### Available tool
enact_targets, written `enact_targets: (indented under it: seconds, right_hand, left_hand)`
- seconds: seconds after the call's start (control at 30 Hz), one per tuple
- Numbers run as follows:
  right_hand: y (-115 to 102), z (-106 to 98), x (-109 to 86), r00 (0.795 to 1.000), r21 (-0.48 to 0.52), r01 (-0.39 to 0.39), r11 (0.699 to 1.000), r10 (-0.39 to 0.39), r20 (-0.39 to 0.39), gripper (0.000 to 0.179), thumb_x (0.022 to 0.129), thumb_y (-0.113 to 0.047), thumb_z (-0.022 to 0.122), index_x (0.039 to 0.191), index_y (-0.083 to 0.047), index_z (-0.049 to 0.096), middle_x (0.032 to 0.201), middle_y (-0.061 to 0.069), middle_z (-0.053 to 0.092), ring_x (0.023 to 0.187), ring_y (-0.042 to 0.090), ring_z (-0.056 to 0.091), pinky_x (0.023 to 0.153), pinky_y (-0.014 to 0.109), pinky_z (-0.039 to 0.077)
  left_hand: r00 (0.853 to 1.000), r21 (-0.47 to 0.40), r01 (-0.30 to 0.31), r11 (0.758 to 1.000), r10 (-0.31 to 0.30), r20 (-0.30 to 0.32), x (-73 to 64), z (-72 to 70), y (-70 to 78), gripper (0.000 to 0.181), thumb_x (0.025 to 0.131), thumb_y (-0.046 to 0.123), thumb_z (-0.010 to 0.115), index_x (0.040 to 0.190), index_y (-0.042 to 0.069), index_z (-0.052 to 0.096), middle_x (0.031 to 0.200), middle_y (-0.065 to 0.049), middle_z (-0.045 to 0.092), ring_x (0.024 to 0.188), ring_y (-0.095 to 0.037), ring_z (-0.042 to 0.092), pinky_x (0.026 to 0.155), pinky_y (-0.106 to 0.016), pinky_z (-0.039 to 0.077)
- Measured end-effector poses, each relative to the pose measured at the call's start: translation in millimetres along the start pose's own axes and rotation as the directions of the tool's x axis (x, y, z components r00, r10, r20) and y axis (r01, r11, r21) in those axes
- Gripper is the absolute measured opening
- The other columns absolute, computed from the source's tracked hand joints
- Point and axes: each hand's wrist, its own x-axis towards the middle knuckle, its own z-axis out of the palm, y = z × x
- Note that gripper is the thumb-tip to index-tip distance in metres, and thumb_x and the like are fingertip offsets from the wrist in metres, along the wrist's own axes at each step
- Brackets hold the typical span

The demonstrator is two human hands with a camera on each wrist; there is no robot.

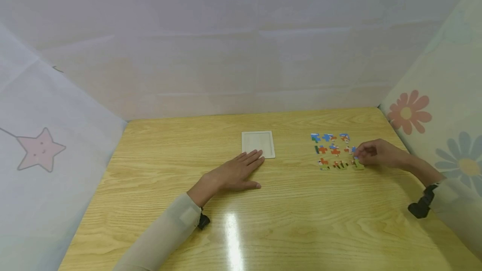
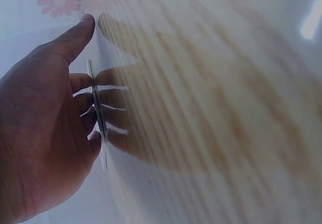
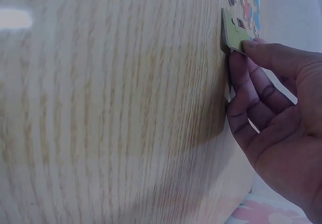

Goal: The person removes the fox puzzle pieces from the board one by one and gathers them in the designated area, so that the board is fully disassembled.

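Observation:
My left hand (image 1: 235, 174) reaches over the near edge of a pale square puzzle tray (image 1: 272, 143), its fingers straight and thumb spread. The left wrist view shows the fingertips at the tray's thin edge (image 2: 97, 108). With thumb and fingers, my right hand (image 1: 380, 154) pinches the corner of a green puzzle piece (image 3: 234, 36), which is tilted with one edge raised off the table. That piece (image 1: 358, 166) is at the near right corner of several colourful puzzle pieces (image 1: 334, 150) spread in rows. The right fingers partly hide the pieces nearest to them.
The wood-grain table (image 1: 293, 216) has a bright glare streak close to the front. A pale sheet (image 1: 211, 53) hangs behind it, with printed side sheets showing a star (image 1: 41, 149) on the left and flowers (image 1: 409, 112) on the right.

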Motion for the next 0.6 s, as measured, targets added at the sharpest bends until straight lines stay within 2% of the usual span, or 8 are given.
enact_targets:
  seconds: [0.33,0.6]
  right_hand:
    - [3.3,2.1,0.5,0.999,-0.041,0.011,0.999,-0.013,-0.037,0.013,0.100,0.004,0.069,0.111,0.003,0.074,0.098,0.014,0.075,0.084,0.018,0.072,0.072,0.025,0.061]
    - [2.7,3.3,-3.0,0.996,-0.052,-0.017,0.999,0.013,-0.086,0.013,0.098,0.005,0.071,0.109,0.001,0.076,0.098,0.012,0.076,0.084,0.016,0.071,0.071,0.026,0.061]
  left_hand:
    - [1.000,-0.004,-0.001,1.000,0.001,0.004,-0.5,1.5,-1.0,0.089,0.108,0.060,0.050,0.171,0.010,0.013,0.179,-0.010,0.004,0.165,-0.025,0.005,0.134,-0.043,0.010]
    - [1.000,-0.008,-0.009,1.000,0.009,-0.013,0.0,2.0,-0.4,0.089,0.108,0.059,0.049,0.171,0.009,0.012,0.179,-0.011,0.004,0.165,-0.025,0.004,0.134,-0.044,0.009]
